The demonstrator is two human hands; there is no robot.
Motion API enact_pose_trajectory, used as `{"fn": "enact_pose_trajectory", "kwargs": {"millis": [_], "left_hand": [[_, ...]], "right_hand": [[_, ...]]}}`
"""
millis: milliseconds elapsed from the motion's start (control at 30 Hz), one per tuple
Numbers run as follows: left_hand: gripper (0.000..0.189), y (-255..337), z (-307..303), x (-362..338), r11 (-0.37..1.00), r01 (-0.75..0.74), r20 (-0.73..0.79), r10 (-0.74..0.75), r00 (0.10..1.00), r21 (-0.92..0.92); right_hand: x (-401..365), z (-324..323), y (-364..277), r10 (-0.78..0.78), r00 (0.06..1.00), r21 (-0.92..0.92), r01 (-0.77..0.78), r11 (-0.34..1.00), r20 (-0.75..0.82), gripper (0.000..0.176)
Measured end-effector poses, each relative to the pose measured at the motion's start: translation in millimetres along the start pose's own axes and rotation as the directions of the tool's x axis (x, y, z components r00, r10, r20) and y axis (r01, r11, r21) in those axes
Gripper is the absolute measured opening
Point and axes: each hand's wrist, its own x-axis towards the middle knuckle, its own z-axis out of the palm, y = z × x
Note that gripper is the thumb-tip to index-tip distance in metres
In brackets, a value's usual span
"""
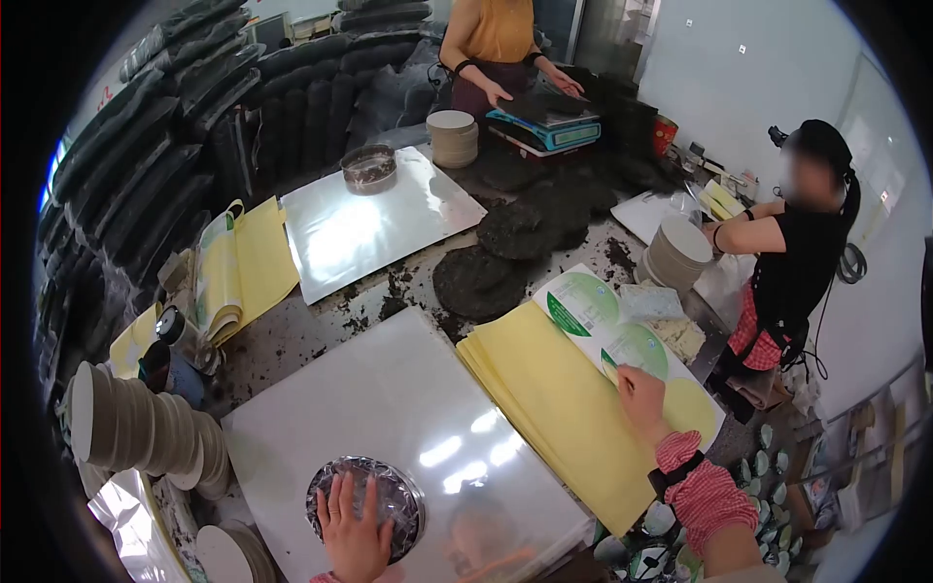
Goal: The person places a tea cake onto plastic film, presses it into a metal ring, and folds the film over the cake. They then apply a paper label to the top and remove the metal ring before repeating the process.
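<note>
My left hand (pixel 356 534) lies flat, fingers spread, on a round metal ring (pixel 416 515) whose top is covered with crinkled clear plastic film. The ring rests on a stack of shiny plastic sheets (pixel 330 408). My right hand (pixel 641 396) is closed in a pinch at the edge of a round green-and-white label on a printed label sheet (pixel 591 335). Several round labels show on that sheet. It lies on a stack of yellow paper (pixel 559 398), just right of the plastic sheets. The fingertips of my right hand are partly hidden.
Dark flat round cakes (pixel 476 282) lie mid-table among crumbs. Stacks of grey discs (pixel 146 428) stand at left. Another ring (pixel 369 167) sits on a far plastic sheet (pixel 389 228). One person (pixel 496 49) works across the table, another (pixel 792 233) at right.
</note>
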Motion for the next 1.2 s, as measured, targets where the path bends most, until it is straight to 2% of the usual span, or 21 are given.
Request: {"fn": "enact_pose_trajectory", "kwargs": {"millis": [67, 133, 167, 267, 300, 400, 433, 500, 533, 633, 733, 767, 800, 833, 867, 900, 933, 967, 1000, 1067, 1200], "left_hand": [[0.066, -1.9, 1.1, -2.0, 1.0, 0.0, 0.003, -0.001, 1.0, 0.008], [0.066, -4.1, 2.1, 0.2, 1.0, 0.008, 0.0, -0.008, 1.0, 0.005], [0.067, -5.8, 2.1, -2.2, 1.0, 0.007, 0.002, -0.007, 1.0, 0.008], [0.063, -1.2, -3.6, -2.2, 0.995, 0.037, -0.098, -0.047, 0.994, -0.098], [0.063, -4.4, -2.7, -1.4, 0.993, 0.081, -0.1, -0.089, 0.991, -0.081], [0.061, -7.0, 6.0, -5.2, 0.999, 0.013, -0.026, -0.014, 1.0, -0.032], [0.057, -7.5, 7.1, -4.8, 1.0, -0.008, -0.027, 0.007, 1.0, -0.012], [0.05, -7.4, 1.5, -4.2, 0.999, -0.022, -0.02, 0.022, 1.0, 0.037], [0.048, -19.8, 16.7, -8.9, 0.923, -0.051, -0.082, 0.021, 0.996, -0.382], [0.051, -29.9, 60.5, -29.0, 0.883, -0.074, -0.087, 0.038, 0.996, -0.464], [0.052, -35.7, 76.7, -24.6, 0.882, -0.082, -0.061, 0.061, 0.996, -0.465], [0.051, -29.8, 75.9, -21.9, 0.468, 0.04, -0.007, -0.097, 0.995, -0.883], [0.049, -23.2, 72.6, -23.9, -0.121, 0.115, 0.136, -0.183, 0.974, -0.986], [0.047, -19.7, 66.9, -25.2, -0.666, 0.116, 0.302, -0.17, 0.938, -0.737], [0.047, -20.2, 53.1, -22.3, -0.664, 0.129, 0.308, -0.16, 0.938, -0.737], [0.045, -23.2, 32.0, -17.3, 0.067, 0.077, 0.065, -0.162, 0.985, -0.995], [0.044, -27.0, 13.6, -17.6, 0.749, -0.089, -0.117, 0.016, 0.993, -0.657], [0.043, -33.8, 3.9, -29.8, 0.455, 0.107, 0.027, -0.178, 0.984, -0.884], [0.041, -40.5, -1.0, -38.5, 0.5, 0.109, -0.082, -0.345, 0.935, -0.859], [0.04, -53.3, 1.0, -51.8, 0.538, 0.14, -0.162, -0.474, 0.865, -0.831], [0.03, -49.4, 15.5, -47.5, 0.43, 0.252, -0.128, -0.681, 0.721, -0.867]], "right_hand": [[19.7, -19.0, 28.3, 0.296, 0.955, 0.282, -0.291, 0.914, 0.028, 0.013], [62.8, -94.5, 44.5, 0.372, 0.902, 0.623, -0.162, 0.765, -0.221, 0.012], [77.1, -149.5, 27.6, 0.328, 0.869, 0.644, -0.015, 0.765, -0.37, 0.016], [95.4, -204.0, -6.3, 0.477, 0.714, 0.554, -0.149, 0.819, -0.512, 0.031], [90.3, -169.3, -9.6, 0.448, 0.835, 0.602, -0.186, 0.777, -0.32, 0.033], [-17.2, -9.5, -66.7, 0.239, 0.97, 0.744, -0.195, 0.639, 0.049, 0.04], [-38.0, 20.4, -182.8, -0.268, 0.931, 0.583, 0.078, 0.809, 0.247, 0.056], [-64.5, 19.5, -272.3, -0.748, 0.629, 0.573, 0.54, 0.616, 0.212, 0.074], [-64.8, 13.3, -301.1, -0.81, 0.565, 0.573, 0.615, 0.541, 0.158, 0.081], [-72.5, 19.2, -327.1, -0.846, 0.477, 0.659, 0.56, 0.502, 0.239, 0.092], [-68.4, 2.8, -339.0, -0.794, 0.471, 0.456, 0.651, 0.607, 0.384, 0.09], [-63.7, -0.2, -347.2, -0.764, 0.514, 0.517, 0.564, 0.644, 0.39, 0.09], [-63.4, -2.2, -355.0, -0.717, 0.564, 0.572, 0.453, 0.684, 0.41, 0.09], [-57.2, 10.2, -363.7, -0.769, 0.526, 0.748, 0.329, 0.577, 0.362, 0.091], [-59.5, 26.9, -366.6, -0.762, 0.537, 0.746, 0.323, 0.583, 0.363, 0.091], [-60.4, 45.3, -369.6, -0.75, 0.552, 0.815, 0.202, 0.544, 0.364, 0.091], [-59.9, 56.9, -372.6, -0.743, 0.563, 0.87, 0.081, 0.486, 0.363, 0.091], [-62.5, 58.0, -373.8, -0.784, 0.551, 0.872, 0.192, 0.451, 0.285, 0.084], [-60.2, 58.6, -375.0, -0.788, 0.55, 0.873, 0.197, 0.446, 0.278, 0.084], [-66.7, 46.5, -383.2, -0.861, 0.368, 0.605, 0.613, 0.508, 0.35, 0.078], [-73.3, 53.8, -384.8, -0.856, 0.339, 0.577, 0.635, 0.514, 0.39, 0.073]]}}
